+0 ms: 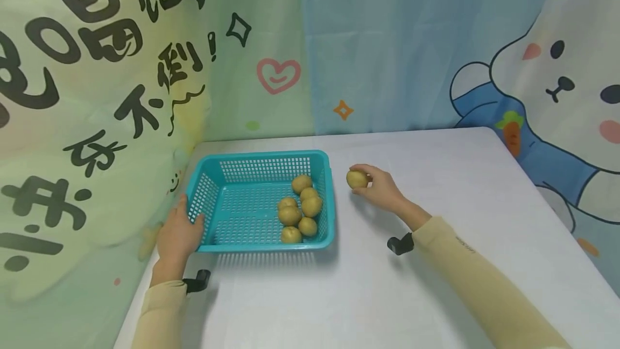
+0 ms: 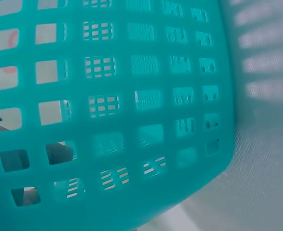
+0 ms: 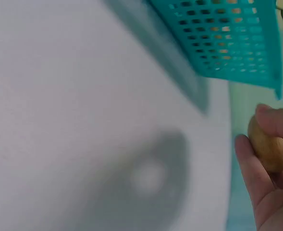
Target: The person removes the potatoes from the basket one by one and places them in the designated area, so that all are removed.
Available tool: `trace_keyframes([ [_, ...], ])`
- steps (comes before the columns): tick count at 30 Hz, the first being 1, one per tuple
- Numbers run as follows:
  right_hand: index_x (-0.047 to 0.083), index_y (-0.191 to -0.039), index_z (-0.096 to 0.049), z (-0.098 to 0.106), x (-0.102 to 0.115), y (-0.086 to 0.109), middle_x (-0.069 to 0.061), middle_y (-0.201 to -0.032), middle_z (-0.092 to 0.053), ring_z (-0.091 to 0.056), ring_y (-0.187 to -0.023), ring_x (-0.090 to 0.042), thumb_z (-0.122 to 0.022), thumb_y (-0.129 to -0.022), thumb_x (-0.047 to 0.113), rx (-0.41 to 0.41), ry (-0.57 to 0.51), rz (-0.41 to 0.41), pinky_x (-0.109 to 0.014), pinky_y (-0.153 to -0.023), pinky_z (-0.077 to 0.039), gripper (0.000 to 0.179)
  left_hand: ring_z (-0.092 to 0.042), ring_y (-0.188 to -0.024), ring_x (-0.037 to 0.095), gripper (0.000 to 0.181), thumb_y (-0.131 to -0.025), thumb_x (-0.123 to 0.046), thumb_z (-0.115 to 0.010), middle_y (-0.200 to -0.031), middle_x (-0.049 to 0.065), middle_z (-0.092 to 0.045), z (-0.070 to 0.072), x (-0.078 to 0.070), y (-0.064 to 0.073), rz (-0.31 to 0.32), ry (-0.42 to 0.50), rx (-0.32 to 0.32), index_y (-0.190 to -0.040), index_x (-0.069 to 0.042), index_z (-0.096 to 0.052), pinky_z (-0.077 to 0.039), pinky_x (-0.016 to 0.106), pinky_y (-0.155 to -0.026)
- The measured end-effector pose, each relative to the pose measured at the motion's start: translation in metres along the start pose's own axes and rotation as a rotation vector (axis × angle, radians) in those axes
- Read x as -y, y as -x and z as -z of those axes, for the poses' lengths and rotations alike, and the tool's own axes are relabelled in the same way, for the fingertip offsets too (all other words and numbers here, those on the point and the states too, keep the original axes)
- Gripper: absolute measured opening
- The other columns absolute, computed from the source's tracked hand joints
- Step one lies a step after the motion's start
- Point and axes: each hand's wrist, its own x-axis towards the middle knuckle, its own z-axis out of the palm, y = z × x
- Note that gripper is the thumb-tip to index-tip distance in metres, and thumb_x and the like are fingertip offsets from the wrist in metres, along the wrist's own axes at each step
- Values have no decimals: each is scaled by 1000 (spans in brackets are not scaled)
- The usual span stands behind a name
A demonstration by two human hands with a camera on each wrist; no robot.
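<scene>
Head (unlike left wrist): fingers (image 1: 368,169) pinch potato (image 1: 356,179)

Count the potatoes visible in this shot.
8: seven potatoes in the right part of the basket, one potato held in the right grip. More could be hidden underneath.

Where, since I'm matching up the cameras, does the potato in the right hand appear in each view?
Head: the potato is just right of centre.
Left wrist: not visible.
Right wrist: at the right edge, slightly below mid-height.
Shared landmark: the teal perforated basket, in all three.
</scene>
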Motion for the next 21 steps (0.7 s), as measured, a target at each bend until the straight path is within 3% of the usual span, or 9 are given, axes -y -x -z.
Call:
trace_keyframes([
  [4,8,-134,-56,-7,-21,1,-19,-136,-56,-62,-109,-40,-76,-83,5,-28,-66,-116,-50,-92,-49,54,-49,-117,51,72,-98,-26,-48,-140,34,-41,-1,-1,-2,1,21,-4,-155,-1,-13,-40,63,-91],
  [8,7,-135,-54,-13,-34,4,-22,-135,-56,-62,-110,-40,-75,-84,7,-11,-92,-167,-51,-94,-48,55,-43,-127,50,70,-93,-14,-45,-147,32,-37,0,-1,-3,15,64,-7,-155,-2,-16,-35,64,-99],
  [11,7,-137,-52,-17,-38,6,-25,-135,-54,-61,-113,-41,-74,-85,7,8,-99,-193,-51,-93,-49,56,-46,-124,49,70,-90,-7,-43,-147,31,-37,1,-2,-3,21,78,-5,-155,-2,-17,-39,62,-93],
  [15,7,-136,-51,-24,-39,6,-25,-133,-55,-59,-115,-41,-75,-84,8,5,-98,-206,-51,-94,-48,57,-44,-126,49,70,-91,-9,-44,-148,31,-36,2,0,-1,12,83,1,-155,-2,-17,-39,62,-95],
  [21,6,-135,-51,-38,-42,1,-21,-140,-52,-45,-132,-40,-75,-84,12,-7,-66,-172,-53,-108,-35,57,-36,-134,49,69,-96,-18,-49,-151,29,-33,3,0,0,12,79,-3,-155,-2,-17,-30,65,-104],
])
